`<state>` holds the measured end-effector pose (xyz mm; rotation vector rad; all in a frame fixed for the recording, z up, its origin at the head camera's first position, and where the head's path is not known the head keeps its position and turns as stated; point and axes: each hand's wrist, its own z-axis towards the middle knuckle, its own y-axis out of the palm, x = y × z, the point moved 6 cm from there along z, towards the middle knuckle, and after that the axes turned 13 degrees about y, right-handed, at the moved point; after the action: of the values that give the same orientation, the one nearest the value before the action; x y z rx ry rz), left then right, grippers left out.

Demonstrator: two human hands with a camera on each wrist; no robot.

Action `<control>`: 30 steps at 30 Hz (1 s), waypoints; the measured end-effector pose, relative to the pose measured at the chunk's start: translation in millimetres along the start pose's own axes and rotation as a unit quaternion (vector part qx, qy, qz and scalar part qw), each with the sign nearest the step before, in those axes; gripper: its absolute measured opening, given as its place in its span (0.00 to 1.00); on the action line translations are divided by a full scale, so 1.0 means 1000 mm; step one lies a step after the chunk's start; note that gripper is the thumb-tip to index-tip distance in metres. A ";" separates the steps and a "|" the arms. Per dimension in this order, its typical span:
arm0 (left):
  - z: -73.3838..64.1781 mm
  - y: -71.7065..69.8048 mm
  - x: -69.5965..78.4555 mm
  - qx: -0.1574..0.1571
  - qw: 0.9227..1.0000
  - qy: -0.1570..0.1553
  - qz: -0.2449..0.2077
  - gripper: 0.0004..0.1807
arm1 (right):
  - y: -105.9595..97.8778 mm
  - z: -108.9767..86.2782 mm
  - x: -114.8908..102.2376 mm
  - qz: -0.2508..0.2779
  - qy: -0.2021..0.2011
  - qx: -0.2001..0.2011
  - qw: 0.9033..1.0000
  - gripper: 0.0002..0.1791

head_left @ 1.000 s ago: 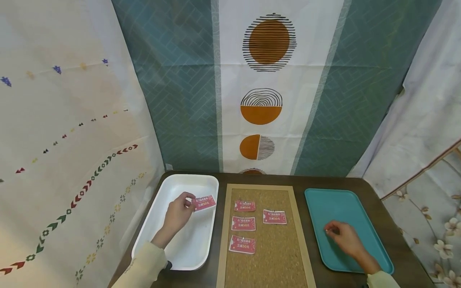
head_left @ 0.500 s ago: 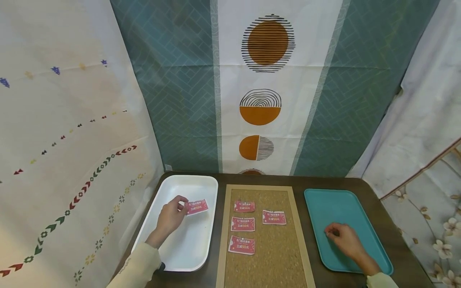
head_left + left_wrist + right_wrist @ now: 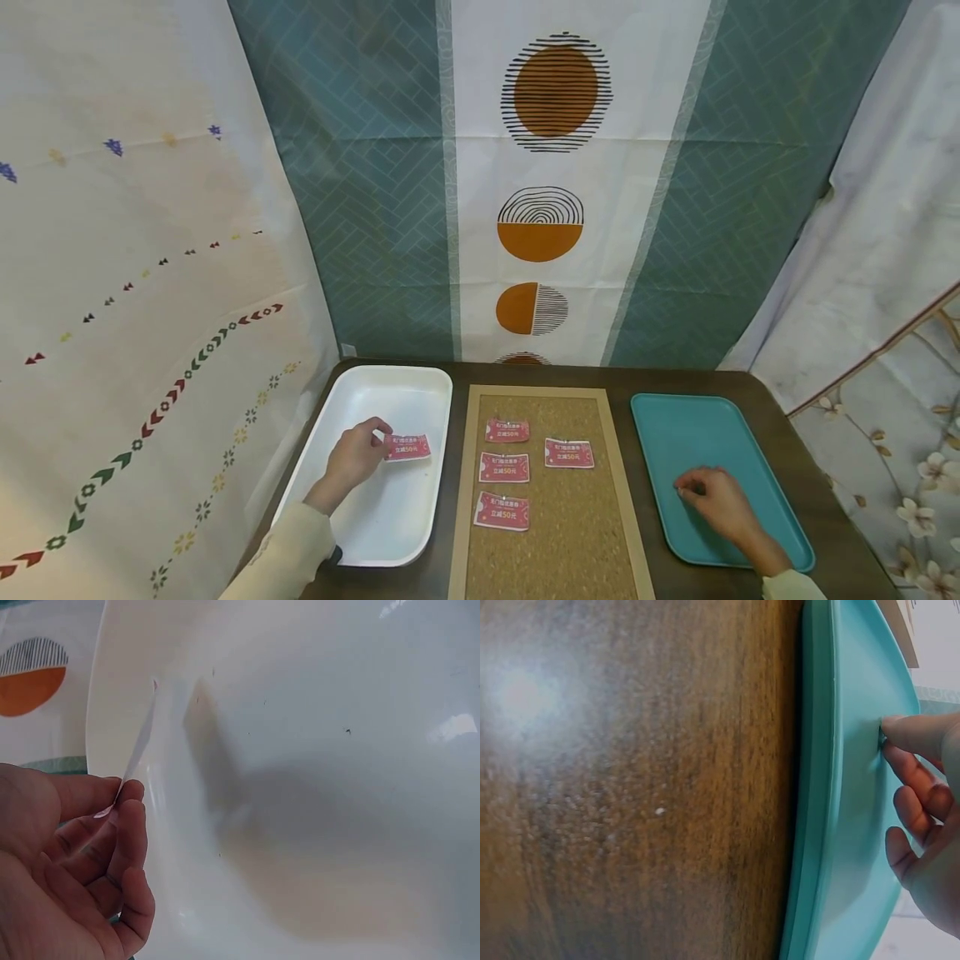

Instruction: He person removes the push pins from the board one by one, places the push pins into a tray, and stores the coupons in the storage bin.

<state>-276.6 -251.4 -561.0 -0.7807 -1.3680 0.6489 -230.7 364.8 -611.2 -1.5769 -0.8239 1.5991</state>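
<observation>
My left hand (image 3: 352, 458) pinches a red coupon (image 3: 407, 447) by its left end, between thumb and fingertips. The coupon is above the white tray (image 3: 378, 517); in the left wrist view the coupon (image 3: 142, 739) appears edge-on, its shadow falling on the tray. Over the teal tray (image 3: 693, 425), my right hand (image 3: 716, 500) has thumb and forefinger together on a tiny pin (image 3: 883, 733), barely visible. Between the trays lies a framed corkboard (image 3: 570, 533). Three red coupons stand in its left column, and another coupon (image 3: 568, 454) is at upper right, with small shiny dots along their top edges.
A dark wooden table (image 3: 615, 379) carries both trays and the corkboard. Patterned cloths hang behind it (image 3: 360, 208) and at both sides. Bare cork shows on the board's lower right half.
The coupon in my left hand has moved left and slightly down, away from the white tray's right rim, and now lies flatter to the view. My right hand has hardly moved.
</observation>
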 end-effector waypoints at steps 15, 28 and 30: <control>0.003 0.006 0.001 -0.041 0.999 -0.008 0.026 0.12 | -0.005 -0.005 -0.005 -0.032 -0.025 0.061 0.997 0.09; 0.002 0.010 -0.005 -0.060 0.998 -0.015 0.022 0.14 | -0.014 -0.005 -0.030 0.014 -0.114 0.151 0.982 0.14; 0.001 0.010 -0.004 -0.056 0.998 -0.014 0.021 0.14 | -0.014 -0.004 -0.035 0.029 -0.136 0.158 0.978 0.15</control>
<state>-278.1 -248.4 -571.3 -0.8950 -1.4271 0.6209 -226.1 342.4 -581.3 -1.1841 -0.6262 1.9099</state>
